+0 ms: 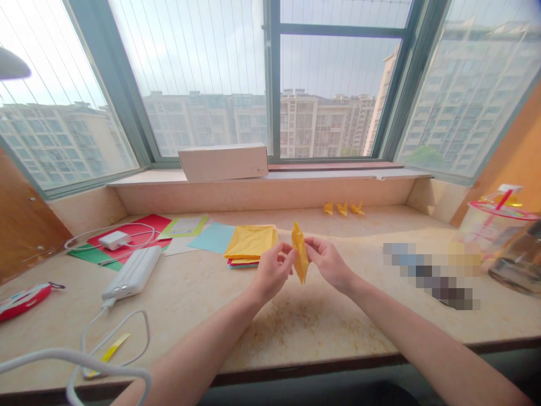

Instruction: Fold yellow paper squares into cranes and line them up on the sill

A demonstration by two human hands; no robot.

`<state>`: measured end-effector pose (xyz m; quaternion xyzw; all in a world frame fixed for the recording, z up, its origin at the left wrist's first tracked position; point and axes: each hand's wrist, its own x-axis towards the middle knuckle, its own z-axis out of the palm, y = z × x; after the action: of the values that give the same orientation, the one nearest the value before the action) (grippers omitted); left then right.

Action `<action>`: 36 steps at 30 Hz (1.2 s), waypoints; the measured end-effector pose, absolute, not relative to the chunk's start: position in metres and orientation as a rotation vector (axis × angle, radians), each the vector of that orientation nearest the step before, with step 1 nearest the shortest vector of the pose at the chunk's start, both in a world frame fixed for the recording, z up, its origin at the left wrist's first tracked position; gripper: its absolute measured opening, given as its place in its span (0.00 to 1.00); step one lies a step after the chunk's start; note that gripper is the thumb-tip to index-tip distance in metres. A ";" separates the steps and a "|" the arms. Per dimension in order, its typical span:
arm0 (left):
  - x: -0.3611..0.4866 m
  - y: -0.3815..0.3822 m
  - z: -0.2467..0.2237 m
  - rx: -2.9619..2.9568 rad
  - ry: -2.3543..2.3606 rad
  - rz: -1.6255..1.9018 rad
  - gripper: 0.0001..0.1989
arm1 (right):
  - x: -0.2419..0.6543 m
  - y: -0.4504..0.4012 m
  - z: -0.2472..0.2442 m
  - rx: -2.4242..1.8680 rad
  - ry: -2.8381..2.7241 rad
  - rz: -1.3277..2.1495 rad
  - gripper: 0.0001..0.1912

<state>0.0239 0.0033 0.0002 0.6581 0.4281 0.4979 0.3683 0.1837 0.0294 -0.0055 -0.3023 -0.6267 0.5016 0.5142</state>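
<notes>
A folded yellow paper piece (300,254), long and pointed at top and bottom, is held upright above the tabletop. My left hand (274,268) pinches its left side, fingers curled. On the opposite side, my right hand (327,259) grips the paper's right edge between thumb and fingers. Just left of my left hand lies a stack of creased yellow paper (250,241), with red and blue sheets showing underneath. Three small folded yellow paper figures (342,208) stand in a row at the back of the table.
Left on the tabletop (190,316) are a white power bank (133,272), cables, a charger (114,240), coloured sheets and a red pouch (25,301). A white box (224,162) sits on the sill. Cups (486,225) and a blurred-out object stand right.
</notes>
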 end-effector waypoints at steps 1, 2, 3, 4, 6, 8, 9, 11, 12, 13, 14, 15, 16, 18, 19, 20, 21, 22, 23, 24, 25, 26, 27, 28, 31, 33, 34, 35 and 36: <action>0.024 0.004 0.000 1.674 1.101 1.275 0.14 | 0.183 0.029 -0.006 -0.717 -1.500 1.213 0.20; 0.024 0.004 -0.001 1.656 1.100 1.278 0.14 | 0.183 0.029 -0.006 -0.705 -1.496 1.229 0.22; 0.024 0.005 -0.001 1.636 1.099 1.286 0.14 | 0.183 0.029 -0.007 -0.692 -1.497 1.250 0.23; 0.024 0.005 -0.002 1.619 1.100 1.295 0.14 | 0.183 0.029 -0.007 -0.680 -1.501 1.272 0.25; 0.023 0.006 -0.003 1.599 1.114 1.317 0.14 | 0.182 0.027 -0.006 -0.666 -1.511 1.304 0.27; 0.022 0.007 -0.003 1.605 1.140 1.331 0.13 | 0.181 0.026 -0.007 -0.664 -1.512 1.319 0.28; 0.022 0.007 -0.003 1.614 1.153 1.334 0.13 | 0.181 0.025 -0.008 -0.664 -1.514 1.322 0.28; 0.022 0.007 -0.004 1.634 1.171 1.340 0.13 | 0.180 0.025 -0.009 -0.663 -1.516 1.320 0.27; 0.022 0.007 -0.003 1.642 1.177 1.343 0.13 | 0.180 0.025 -0.010 -0.662 -1.510 1.315 0.26; 0.022 0.006 -0.003 1.648 1.178 1.346 0.13 | 0.180 0.025 -0.011 -0.662 -1.497 1.306 0.24; 0.022 0.006 -0.003 1.653 1.177 1.347 0.13 | 0.180 0.026 -0.012 -0.664 -1.481 1.293 0.23; 0.023 0.006 -0.003 1.657 1.172 1.345 0.13 | 0.180 0.026 -0.012 -0.668 -1.465 1.279 0.22; 0.023 0.005 -0.003 1.661 1.164 1.341 0.13 | 0.180 0.027 -0.012 -0.673 -1.453 1.265 0.21; 0.023 0.005 -0.004 1.663 1.139 1.340 0.14 | 0.181 0.027 -0.011 -0.682 -1.446 1.242 0.19; 0.023 0.006 -0.004 1.661 1.126 1.343 0.14 | 0.181 0.027 -0.011 -0.685 -1.452 1.234 0.18; 0.023 0.006 -0.005 1.654 1.118 1.348 0.14 | 0.182 0.027 -0.010 -0.688 -1.462 1.224 0.16; 0.023 0.006 -0.005 1.645 1.115 1.354 0.13 | 0.182 0.027 -0.009 -0.690 -1.475 1.215 0.15; 0.023 0.006 -0.005 1.634 1.115 1.359 0.13 | 0.182 0.027 -0.009 -0.693 -1.490 1.204 0.14; 0.023 0.006 -0.005 1.624 1.119 1.363 0.12 | 0.182 0.027 -0.009 -0.698 -1.506 1.190 0.14; 0.023 0.006 -0.005 1.615 1.124 1.366 0.12 | 0.182 0.027 -0.008 -0.705 -1.520 1.176 0.13; 0.023 0.006 -0.005 1.607 1.126 1.369 0.12 | 0.182 0.027 -0.008 -0.715 -1.530 1.162 0.14; 0.023 0.006 -0.005 1.600 1.125 1.374 0.12 | 0.182 0.026 -0.008 -0.726 -1.537 1.153 0.14; 0.023 0.006 -0.004 1.596 1.119 1.382 0.13 | 0.182 0.026 -0.009 -0.738 -1.544 1.148 0.14; 0.023 0.006 -0.004 1.598 1.112 1.390 0.14 | 0.182 0.026 -0.009 -0.753 -1.550 1.143 0.15; 0.023 0.004 -0.004 1.647 1.094 1.402 0.16 | 0.182 0.027 -0.011 -0.801 -1.563 1.120 0.16; 0.024 0.003 -0.004 1.717 1.098 1.374 0.14 | 0.182 0.027 -0.013 -0.835 -1.561 1.081 0.16; 0.024 0.003 -0.005 1.757 1.104 1.351 0.12 | 0.182 0.028 -0.015 -0.851 -1.559 1.059 0.16; 0.024 0.002 -0.005 1.795 1.112 1.326 0.10 | 0.182 0.028 -0.016 -0.866 -1.558 1.034 0.16; 0.024 0.002 -0.005 1.828 1.119 1.305 0.08 | 0.182 0.028 -0.016 -0.883 -1.560 1.002 0.16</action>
<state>0.0240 0.0021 -0.0048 0.6923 0.4240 0.4942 0.3111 0.1823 0.0277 -0.0164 -0.3680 -0.6500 0.4174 0.5175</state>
